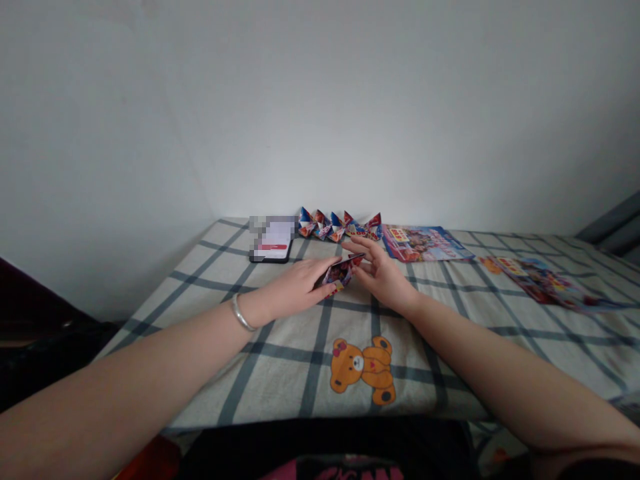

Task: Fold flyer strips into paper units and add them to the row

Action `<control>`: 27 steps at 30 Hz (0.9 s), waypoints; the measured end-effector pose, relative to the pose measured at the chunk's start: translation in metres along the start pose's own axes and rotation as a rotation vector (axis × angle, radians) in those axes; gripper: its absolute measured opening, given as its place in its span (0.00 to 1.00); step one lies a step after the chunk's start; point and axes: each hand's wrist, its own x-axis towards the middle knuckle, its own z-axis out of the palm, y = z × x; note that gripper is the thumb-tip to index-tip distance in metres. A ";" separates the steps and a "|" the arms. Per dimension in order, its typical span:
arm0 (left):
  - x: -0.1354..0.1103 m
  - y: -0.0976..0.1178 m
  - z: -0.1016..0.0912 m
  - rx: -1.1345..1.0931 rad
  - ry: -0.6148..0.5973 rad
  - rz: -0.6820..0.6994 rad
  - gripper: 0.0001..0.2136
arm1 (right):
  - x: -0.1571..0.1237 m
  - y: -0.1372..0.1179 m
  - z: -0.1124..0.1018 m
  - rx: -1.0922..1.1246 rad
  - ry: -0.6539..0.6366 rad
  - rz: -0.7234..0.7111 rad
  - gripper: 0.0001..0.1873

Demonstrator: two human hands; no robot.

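A small piece of folded colourful printed paper (339,273) lies on the checked bedsheet (280,373) between my two hands. My left hand (295,285), with a silver bangle at the wrist, presses down on its left side with the fingers flat. My right hand (381,273) touches its right edge, fingers stretched and slightly spread. Several finished folded paper shapes (340,225) stand in a row by the wall behind my hands.
A phone (273,241) with a lit screen lies at the back left. A colourful printed sheet (425,243) lies at the back right, another (547,283) further right. A bear print (363,368) marks the sheet near me. A white wall stands behind.
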 end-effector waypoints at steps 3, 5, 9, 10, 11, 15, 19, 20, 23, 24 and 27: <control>0.001 -0.002 -0.001 -0.068 -0.006 0.009 0.22 | 0.000 0.001 0.001 -0.037 -0.002 -0.009 0.33; 0.002 -0.003 -0.002 -0.114 -0.019 0.004 0.21 | -0.001 0.001 0.001 -0.078 -0.008 -0.037 0.36; 0.003 -0.005 -0.002 -0.168 -0.022 -0.040 0.20 | -0.002 0.000 0.000 -0.169 -0.038 -0.099 0.38; 0.003 -0.005 -0.002 -0.170 -0.021 -0.040 0.20 | -0.002 0.000 -0.001 -0.202 -0.041 -0.113 0.38; 0.004 -0.006 -0.002 -0.169 -0.022 -0.033 0.20 | -0.002 -0.001 -0.001 -0.236 -0.042 -0.129 0.37; 0.005 -0.007 -0.001 -0.178 -0.029 -0.002 0.23 | -0.002 -0.004 -0.003 -0.316 -0.047 -0.171 0.36; 0.004 -0.008 -0.001 -0.201 -0.018 0.000 0.25 | -0.002 -0.002 -0.004 -0.281 -0.056 -0.099 0.35; 0.004 -0.009 -0.001 -0.205 -0.017 -0.003 0.26 | -0.002 0.000 -0.004 -0.262 -0.051 -0.068 0.35; 0.003 -0.009 0.000 -0.214 -0.014 -0.012 0.28 | -0.002 0.004 -0.005 -0.234 -0.045 0.003 0.38; 0.003 -0.009 0.000 -0.216 -0.013 -0.011 0.28 | -0.002 0.004 -0.005 -0.254 -0.055 0.015 0.38; 0.003 -0.010 0.000 -0.215 -0.005 0.006 0.26 | -0.003 -0.001 -0.006 -0.447 -0.120 0.037 0.31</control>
